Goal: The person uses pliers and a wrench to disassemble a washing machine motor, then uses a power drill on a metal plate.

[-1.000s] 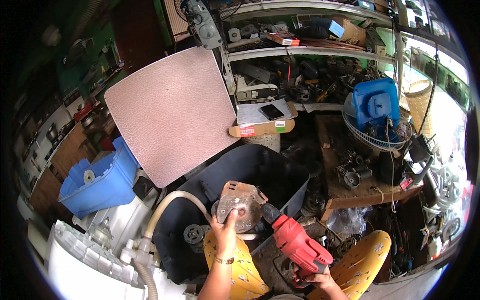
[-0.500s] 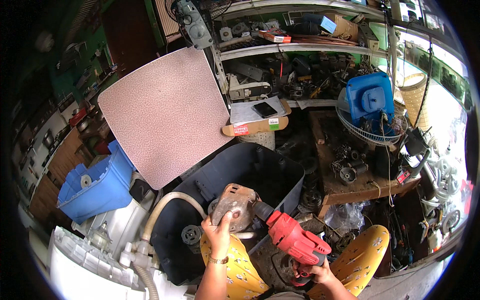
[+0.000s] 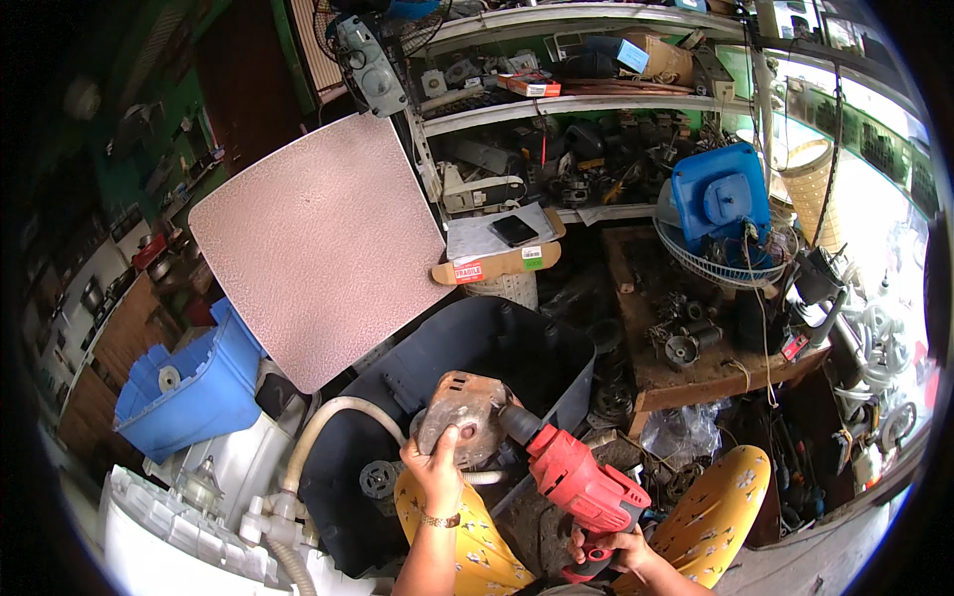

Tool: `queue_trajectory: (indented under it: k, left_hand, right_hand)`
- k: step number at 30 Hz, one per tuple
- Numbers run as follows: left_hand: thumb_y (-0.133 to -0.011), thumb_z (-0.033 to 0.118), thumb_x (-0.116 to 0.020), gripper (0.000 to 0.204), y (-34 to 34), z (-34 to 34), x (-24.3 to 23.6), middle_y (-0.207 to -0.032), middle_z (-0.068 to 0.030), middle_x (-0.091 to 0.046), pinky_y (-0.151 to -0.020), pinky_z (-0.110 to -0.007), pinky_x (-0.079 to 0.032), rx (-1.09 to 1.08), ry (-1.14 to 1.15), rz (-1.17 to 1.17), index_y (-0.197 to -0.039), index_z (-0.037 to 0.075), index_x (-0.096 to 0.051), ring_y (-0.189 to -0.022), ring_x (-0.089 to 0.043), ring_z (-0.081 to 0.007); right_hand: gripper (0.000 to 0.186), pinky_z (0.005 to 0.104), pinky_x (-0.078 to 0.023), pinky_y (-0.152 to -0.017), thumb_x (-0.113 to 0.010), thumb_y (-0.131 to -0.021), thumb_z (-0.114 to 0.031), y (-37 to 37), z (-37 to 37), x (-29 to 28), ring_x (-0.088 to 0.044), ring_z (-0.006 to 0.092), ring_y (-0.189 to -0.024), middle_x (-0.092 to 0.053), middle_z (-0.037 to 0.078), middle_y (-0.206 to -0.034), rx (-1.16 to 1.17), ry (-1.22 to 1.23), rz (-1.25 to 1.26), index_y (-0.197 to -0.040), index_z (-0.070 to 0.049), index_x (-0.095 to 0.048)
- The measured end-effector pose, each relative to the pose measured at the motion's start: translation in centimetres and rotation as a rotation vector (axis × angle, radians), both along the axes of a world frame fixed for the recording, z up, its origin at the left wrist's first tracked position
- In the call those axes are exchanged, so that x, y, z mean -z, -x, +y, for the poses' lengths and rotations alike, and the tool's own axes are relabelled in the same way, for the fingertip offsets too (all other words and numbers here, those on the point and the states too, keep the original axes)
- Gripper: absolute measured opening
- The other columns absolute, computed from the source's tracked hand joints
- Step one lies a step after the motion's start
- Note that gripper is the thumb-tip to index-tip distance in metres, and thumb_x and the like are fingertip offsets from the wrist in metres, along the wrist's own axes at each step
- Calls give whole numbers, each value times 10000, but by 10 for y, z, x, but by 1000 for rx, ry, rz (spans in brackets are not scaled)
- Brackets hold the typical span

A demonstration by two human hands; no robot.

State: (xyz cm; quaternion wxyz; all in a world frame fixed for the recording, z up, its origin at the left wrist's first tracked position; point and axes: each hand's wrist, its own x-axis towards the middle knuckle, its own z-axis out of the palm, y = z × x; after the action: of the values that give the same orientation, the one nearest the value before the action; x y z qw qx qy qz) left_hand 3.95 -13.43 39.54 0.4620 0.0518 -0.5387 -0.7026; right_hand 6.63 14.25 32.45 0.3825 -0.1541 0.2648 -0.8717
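Observation:
My left hand (image 3: pixel 434 471) grips a rusty, boxy metal part (image 3: pixel 475 409) with slots near its top edge. The thumb presses on its face and the other fingers are behind it. In my right hand (image 3: pixel 608 549) is a red cordless drill (image 3: pixel 586 477), held by its black-and-red handle. The drill's dark front end points up and left and meets the right side of the metal part; the exact contact point is too small to make out. Both things are above a large dark plastic tub (image 3: pixel 343 452), between my knees in yellow flowered trousers.
A pinkish board (image 3: pixel 318 248) leans behind the tub. A blue bin (image 3: pixel 194 382) and a beige hose (image 3: pixel 333 407) are at left. On the right, a wooden bench (image 3: pixel 715 382) carries motor parts and a wire basket (image 3: pixel 711 260). A phone (image 3: pixel 515 230) rests on cardboard behind.
The whole view has shifted slightly, so the surroundings appear a little to the left. Both hands keep their holds, with the drill still against the metal part.

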Motion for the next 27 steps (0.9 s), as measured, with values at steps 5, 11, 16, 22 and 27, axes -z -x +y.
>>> queue_trajectory:
  k: [5, 11, 16, 22, 27]
  left_hand:
    - [-823, 22, -688, 182, 6, -1, 10, -946, -68, -661, -782, -281, -508, -20, 2, 21, -983, -50, -637, -829, -624, -135]
    - [-834, 26, -677, 140, 15, 12, 7, -939, -69, -655, -755, -289, -516, -101, 47, 28, -949, -36, -626, -816, -626, -135]
    - [-837, 35, -683, 121, 21, 3, 8, -883, -67, -675, -711, -278, -513, -202, 259, -40, -913, -42, -629, -758, -629, -119]
    - [-839, 25, -674, 112, 11, -22, -10, -869, -47, -677, -727, -256, -491, -88, 297, -128, -924, -45, -652, -765, -610, -98]
    - [-821, 68, -718, 142, 5, -26, -18, -819, -44, -690, -686, -252, -490, -88, 221, -67, -874, -55, -669, -716, -602, -86]
  right_hand:
    - [483, 389, -466, -704, -555, -648, -61, -6, -7, -2, -579, 291, -760, -587, 156, -897, -12, 14, -19, -1122, 18, -504]
    - [539, 406, -441, -731, -564, -609, -118, -18, -19, -1, -555, 311, -773, -565, 167, -884, -72, 87, -142, -1124, 18, -481]
    - [546, 415, -443, -698, -564, -609, -80, -19, -20, -14, -561, 313, -733, -565, 171, -872, -22, 90, -86, -1142, 8, -487]
    - [465, 329, -464, -601, -568, -631, -51, 1, -4, -41, -577, 218, -640, -605, 117, -816, 127, -113, 42, -1088, 25, -527]
    - [321, 281, -441, -552, -608, -672, -33, 12, 0, -47, -570, 166, -616, -591, 83, -724, 180, -266, 247, -987, 19, -570]
